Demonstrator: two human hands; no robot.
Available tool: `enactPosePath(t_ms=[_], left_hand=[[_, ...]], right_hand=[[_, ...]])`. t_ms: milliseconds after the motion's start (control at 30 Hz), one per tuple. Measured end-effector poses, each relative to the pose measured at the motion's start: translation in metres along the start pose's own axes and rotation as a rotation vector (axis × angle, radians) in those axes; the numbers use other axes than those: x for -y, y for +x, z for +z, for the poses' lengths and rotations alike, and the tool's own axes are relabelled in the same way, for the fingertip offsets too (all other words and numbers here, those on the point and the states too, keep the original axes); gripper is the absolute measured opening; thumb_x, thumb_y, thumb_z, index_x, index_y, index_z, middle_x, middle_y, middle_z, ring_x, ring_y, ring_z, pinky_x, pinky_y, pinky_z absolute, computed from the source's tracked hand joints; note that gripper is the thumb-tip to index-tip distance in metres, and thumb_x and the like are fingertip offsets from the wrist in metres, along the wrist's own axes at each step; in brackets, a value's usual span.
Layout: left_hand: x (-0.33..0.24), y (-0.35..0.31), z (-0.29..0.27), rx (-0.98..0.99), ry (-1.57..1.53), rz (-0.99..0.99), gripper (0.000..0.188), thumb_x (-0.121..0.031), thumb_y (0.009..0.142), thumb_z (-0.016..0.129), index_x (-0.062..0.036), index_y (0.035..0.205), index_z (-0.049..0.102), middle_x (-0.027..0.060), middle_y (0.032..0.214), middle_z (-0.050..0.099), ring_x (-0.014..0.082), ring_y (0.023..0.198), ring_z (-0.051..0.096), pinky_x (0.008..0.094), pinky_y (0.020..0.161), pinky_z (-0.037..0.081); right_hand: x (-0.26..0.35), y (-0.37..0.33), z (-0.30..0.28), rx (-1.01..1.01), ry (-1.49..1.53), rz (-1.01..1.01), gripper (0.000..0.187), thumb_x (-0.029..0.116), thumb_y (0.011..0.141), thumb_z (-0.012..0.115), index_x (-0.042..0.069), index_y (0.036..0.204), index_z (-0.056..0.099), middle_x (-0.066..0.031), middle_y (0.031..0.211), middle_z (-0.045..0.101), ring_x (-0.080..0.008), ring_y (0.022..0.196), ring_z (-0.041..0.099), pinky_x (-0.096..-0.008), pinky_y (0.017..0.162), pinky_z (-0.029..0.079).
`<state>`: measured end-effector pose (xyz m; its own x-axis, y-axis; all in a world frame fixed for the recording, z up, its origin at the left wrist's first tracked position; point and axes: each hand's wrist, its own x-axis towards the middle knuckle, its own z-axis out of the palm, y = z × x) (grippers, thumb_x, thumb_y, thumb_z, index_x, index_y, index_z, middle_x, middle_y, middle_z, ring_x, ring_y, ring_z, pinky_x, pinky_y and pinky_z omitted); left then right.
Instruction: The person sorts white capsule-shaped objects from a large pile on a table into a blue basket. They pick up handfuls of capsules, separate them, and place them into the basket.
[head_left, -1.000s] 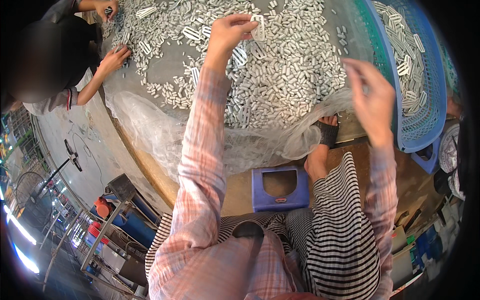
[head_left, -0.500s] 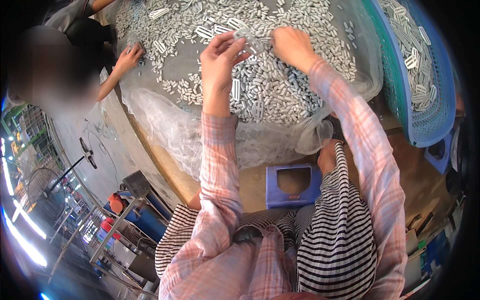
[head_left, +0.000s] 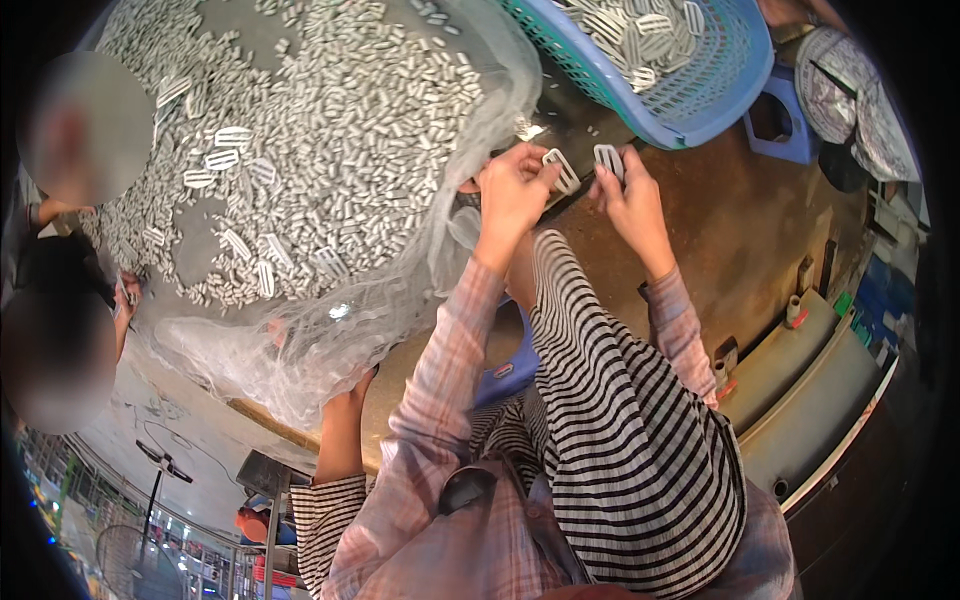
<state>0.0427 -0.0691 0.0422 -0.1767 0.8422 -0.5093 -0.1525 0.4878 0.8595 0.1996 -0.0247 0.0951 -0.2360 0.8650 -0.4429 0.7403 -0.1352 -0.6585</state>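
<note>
My left hand (head_left: 515, 195), fingers closed in a pinch, holds a pale slotted buckle (head_left: 564, 171) over the brown floor just right of the sheet. Close by on the right, my right hand (head_left: 635, 210) is closed on a second slotted buckle (head_left: 608, 160), held between thumb and fingers. The two buckles are apart from each other. Left of my hands spreads a pile of small grey capsule-shaped pieces (head_left: 370, 130), with several slotted buckles (head_left: 221, 159) lying on it. Beyond my hands stands a blue basket (head_left: 690, 130) with many slotted buckles (head_left: 640, 35) inside.
Crumpled clear plastic sheeting (head_left: 300, 360) edges the pile. A blue stool (head_left: 512, 350) stands below my left forearm, and another blue stool (head_left: 780, 125) beside the basket. Two other people are at the left; a hand (head_left: 127, 292) of one is near the pile.
The view has turned right. Both my hands have left the pile and come to the floor area near the basket. A buckle now shows in my right hand; my left still holds one.
</note>
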Motion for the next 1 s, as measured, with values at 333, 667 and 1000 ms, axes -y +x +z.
enactPosePath(t_ms=[333,667,1000], left_hand=[[0.029,0.043,0.026,-0.206,0.558,0.126,0.022,-0.013,0.068,0.074,-0.0028,0.087,0.070,0.0119,0.069,0.066,0.0278,0.068,0.066,0.0357,0.065,0.051],[0.024,0.045,0.030,-0.207,0.612,0.064,0.023,-0.015,0.069,0.075,-0.0028,0.087,0.069,0.0106,0.072,0.066,0.0282,0.069,0.066,0.0366,0.065,0.051],[0.026,0.043,0.032,-0.211,0.587,0.110,0.018,-0.010,0.069,0.072,-0.0027,0.085,0.069,0.0108,0.070,0.064,0.0274,0.064,0.063,0.0364,0.061,0.050]], right_hand=[[-0.055,-0.004,0.048,-0.097,-0.383,-0.075,0.015,0.018,0.093,0.047,0.004,0.087,0.045,-0.0221,0.062,0.058,-0.0434,0.059,0.057,-0.0517,0.053,0.044],[-0.061,0.008,0.057,-0.121,-0.386,-0.106,0.015,0.018,0.091,0.049,0.005,0.088,0.043,-0.0221,0.058,0.057,-0.0442,0.057,0.056,-0.0529,0.051,0.043],[-0.056,0.007,0.057,-0.085,-0.449,-0.145,0.012,0.013,0.087,0.052,0.005,0.088,0.043,-0.0216,0.059,0.058,-0.0422,0.059,0.059,-0.0515,0.052,0.046]])
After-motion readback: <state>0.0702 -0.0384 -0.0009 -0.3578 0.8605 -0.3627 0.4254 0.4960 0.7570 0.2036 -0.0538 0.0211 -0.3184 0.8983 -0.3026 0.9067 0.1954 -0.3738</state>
